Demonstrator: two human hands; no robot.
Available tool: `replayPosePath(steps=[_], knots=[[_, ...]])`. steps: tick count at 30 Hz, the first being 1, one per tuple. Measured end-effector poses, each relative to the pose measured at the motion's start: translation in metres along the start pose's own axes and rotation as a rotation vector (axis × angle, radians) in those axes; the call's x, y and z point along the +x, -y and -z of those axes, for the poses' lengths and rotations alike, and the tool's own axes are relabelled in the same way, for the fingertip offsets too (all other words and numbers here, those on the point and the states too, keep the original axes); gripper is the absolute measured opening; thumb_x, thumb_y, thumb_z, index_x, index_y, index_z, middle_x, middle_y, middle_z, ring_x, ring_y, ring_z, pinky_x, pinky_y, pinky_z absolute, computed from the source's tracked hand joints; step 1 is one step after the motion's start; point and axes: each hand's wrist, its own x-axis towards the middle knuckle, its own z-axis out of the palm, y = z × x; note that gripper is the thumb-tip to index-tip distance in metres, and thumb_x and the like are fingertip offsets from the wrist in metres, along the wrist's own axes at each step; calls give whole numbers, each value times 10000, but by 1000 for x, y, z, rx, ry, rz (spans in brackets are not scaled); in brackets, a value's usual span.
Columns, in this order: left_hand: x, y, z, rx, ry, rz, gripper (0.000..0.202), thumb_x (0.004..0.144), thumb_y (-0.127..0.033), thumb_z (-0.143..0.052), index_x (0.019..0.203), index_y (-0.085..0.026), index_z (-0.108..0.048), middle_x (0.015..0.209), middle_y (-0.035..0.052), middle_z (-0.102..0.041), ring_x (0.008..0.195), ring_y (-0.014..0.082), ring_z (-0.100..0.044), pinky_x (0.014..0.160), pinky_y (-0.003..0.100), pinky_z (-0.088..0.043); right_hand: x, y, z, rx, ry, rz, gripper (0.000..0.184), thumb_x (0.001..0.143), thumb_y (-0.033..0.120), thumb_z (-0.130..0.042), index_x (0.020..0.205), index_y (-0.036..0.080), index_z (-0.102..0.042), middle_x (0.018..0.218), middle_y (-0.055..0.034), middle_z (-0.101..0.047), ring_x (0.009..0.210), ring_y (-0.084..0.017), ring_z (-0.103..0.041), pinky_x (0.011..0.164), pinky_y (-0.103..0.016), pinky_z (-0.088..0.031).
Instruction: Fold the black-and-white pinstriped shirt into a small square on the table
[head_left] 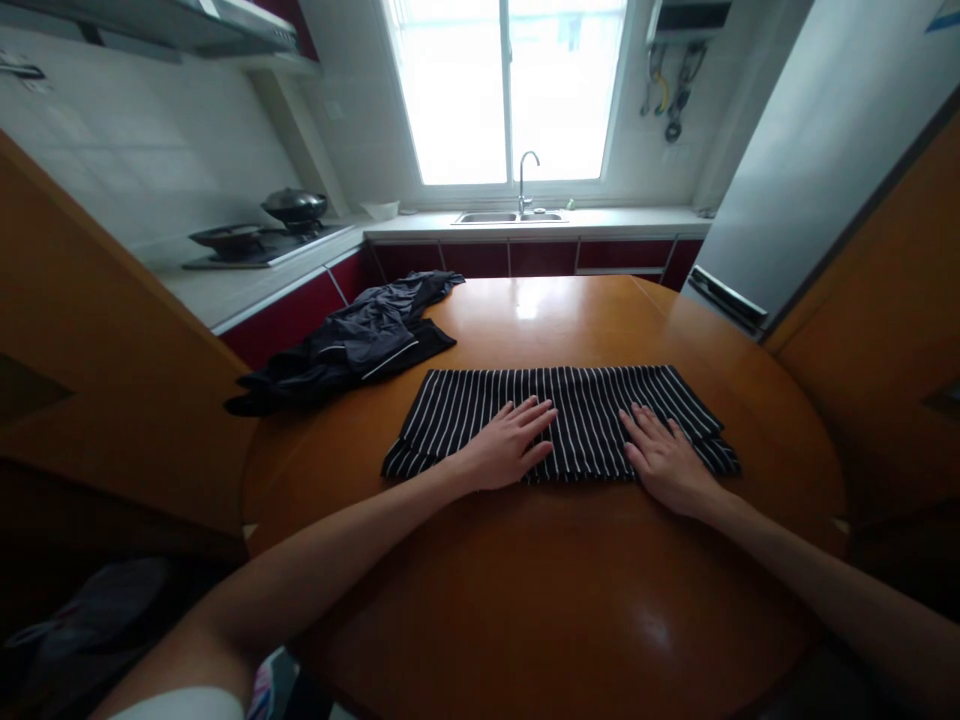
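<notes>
A black garment with white stripes (585, 420) lies folded into a wide flat bundle on the wooden table (540, 570). Its layers show at the left and right ends. My left hand (514, 443) rests flat on the front middle of the cloth, fingers stretched out toward the right. Over the right part lies my right hand (664, 458), palm down with its fingers spread, pointing away and to the left. Neither hand grips the fabric. What kind of garment it is, I cannot tell from the folded shape.
A heap of dark clothes (367, 330) lies at the table's back left, partly over the edge. Beyond stand a counter with a sink (510, 217), a stove with a lidded wok (295, 205) and another pan (229, 237). A fridge (817, 150) rises at the right.
</notes>
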Motion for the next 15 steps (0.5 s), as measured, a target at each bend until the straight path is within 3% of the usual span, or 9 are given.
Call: replayPosePath(steps=[4, 9, 12, 15], knots=[[-6, -30, 1, -68, 96, -286, 609, 1055, -528, -409, 1622, -364, -260, 1691, -18, -210, 1578, 263, -117, 1290, 507, -108, 6, 4, 17, 98, -31, -58, 622, 932, 239, -311, 1521, 172, -498, 1636, -89, -359, 1549, -260, -240, 1243, -529, -227], [-15, -36, -3, -73, 148, -365, 633, 1016, -537, -505, 1601, -392, -309, 1687, -18, -215, 1571, 305, -98, 1279, 570, -69, 52, 48, 47, 187, -173, 67, 590, 969, 255, -321, 1525, 143, -484, 1648, -90, -339, 1551, -236, -232, 1264, -456, -207], [-22, -33, 8, -132, 188, -401, 589, 1013, -519, -526, 1570, -379, -394, 1679, -17, -244, 1569, 305, -114, 1281, 562, -90, 79, 76, 41, 221, -140, 111, 580, 1010, 293, -317, 1554, 130, -435, 1664, -119, -296, 1552, -253, -228, 1261, -463, -199], [-26, -27, 31, -284, 278, -438, 478, 1044, -467, -484, 1505, -344, -517, 1590, -5, -451, 1520, 241, -328, 1275, 421, -240, 91, 92, 17, 220, -60, 114, 584, 1039, 373, -337, 1579, 158, -392, 1675, -139, -258, 1560, -291, -192, 1246, -542, -181]])
